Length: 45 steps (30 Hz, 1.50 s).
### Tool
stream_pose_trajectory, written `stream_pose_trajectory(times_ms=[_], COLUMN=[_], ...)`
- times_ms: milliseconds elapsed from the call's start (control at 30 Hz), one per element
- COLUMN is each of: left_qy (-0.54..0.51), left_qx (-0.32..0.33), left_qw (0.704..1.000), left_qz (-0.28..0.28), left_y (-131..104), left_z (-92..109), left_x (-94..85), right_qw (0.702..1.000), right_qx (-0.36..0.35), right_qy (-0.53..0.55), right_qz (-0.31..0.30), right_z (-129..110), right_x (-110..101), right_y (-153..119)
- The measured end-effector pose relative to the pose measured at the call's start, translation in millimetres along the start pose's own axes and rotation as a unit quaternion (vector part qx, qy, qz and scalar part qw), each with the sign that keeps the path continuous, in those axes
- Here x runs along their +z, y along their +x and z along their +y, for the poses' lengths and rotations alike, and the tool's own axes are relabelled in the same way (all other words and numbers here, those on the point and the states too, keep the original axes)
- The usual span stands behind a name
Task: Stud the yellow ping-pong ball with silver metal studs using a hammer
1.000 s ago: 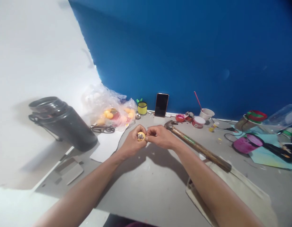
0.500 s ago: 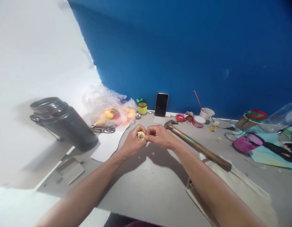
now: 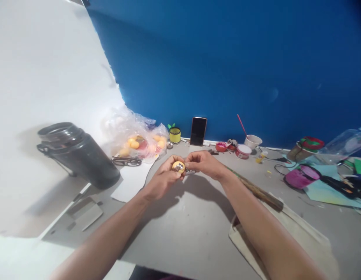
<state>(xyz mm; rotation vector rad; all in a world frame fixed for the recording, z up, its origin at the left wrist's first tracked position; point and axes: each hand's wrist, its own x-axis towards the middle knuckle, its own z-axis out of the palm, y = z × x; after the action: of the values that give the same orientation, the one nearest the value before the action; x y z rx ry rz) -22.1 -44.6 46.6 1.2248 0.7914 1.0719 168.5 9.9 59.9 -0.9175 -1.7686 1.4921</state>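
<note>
A small yellow ball (image 3: 178, 167) with shiny silver pieces on its face is gripped in my left hand (image 3: 165, 177), above the middle of the grey table. Close against it on the right, my right hand (image 3: 203, 164) pinches a small silvery metal piece (image 3: 190, 171) whose exact form I cannot make out. The fingertips of both hands nearly meet beside the ball. Behind the right forearm lies a hammer (image 3: 260, 192), its handle partly covered by the hand and arm.
A large dark bottle (image 3: 81, 155) stands left. Behind are a plastic bag (image 3: 124, 128) with yellow balls, glasses (image 3: 127, 161), a yellow cup (image 3: 175, 135) and an upright phone (image 3: 198, 131). Rightwards sit a white cup (image 3: 253, 142), a jar (image 3: 243, 151), a pink container (image 3: 302, 177) and a cloth (image 3: 303, 237).
The yellow ball has turned and moved slightly right with my left hand. My right hand has shifted a little right, and the silvery piece now shows under its fingers. The view has shifted slightly.
</note>
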Motion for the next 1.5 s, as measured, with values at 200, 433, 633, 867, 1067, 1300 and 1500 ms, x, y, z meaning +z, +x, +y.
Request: stream_pose_trajectory(times_ms=[200, 433, 633, 867, 1067, 1300, 1500], left_qy=[-0.054, -0.068, -0.069, -0.040, -0.074, -0.056, -0.069], left_qx=[-0.014, -0.026, -0.036, -0.059, -0.057, -0.050, -0.058], left_qw=[0.998, 0.997, 0.997, 0.997, 0.996, 0.997, 0.995], left_qz=[0.009, -0.014, -0.009, -0.009, 0.015, 0.037, 0.031], left_y=[1, 3, 0, 0, 7, 19, 26], left_z=[-1, -6, -4, -3, 7, 23, 12], left_x=[-1.8, -1.6, 0.5, 1.8, 6.4, 16.0, 18.3], right_qw=[0.999, 0.999, 0.997, 0.983, 0.996, 0.982, 0.958], right_qx=[-0.001, -0.001, 0.016, 0.046, 0.030, 0.023, 0.075], right_qy=[0.020, -0.029, -0.077, -0.177, -0.083, 0.166, 0.244], right_qz=[-0.043, -0.020, -0.027, -0.011, 0.009, 0.091, 0.127], right_z=[2, 3, -14, -27, -25, -21, -23], right_x=[-8, -9, -7, -2, -7, -20, -21], right_y=[0, 0, -9, -13, -13, -2, -3])
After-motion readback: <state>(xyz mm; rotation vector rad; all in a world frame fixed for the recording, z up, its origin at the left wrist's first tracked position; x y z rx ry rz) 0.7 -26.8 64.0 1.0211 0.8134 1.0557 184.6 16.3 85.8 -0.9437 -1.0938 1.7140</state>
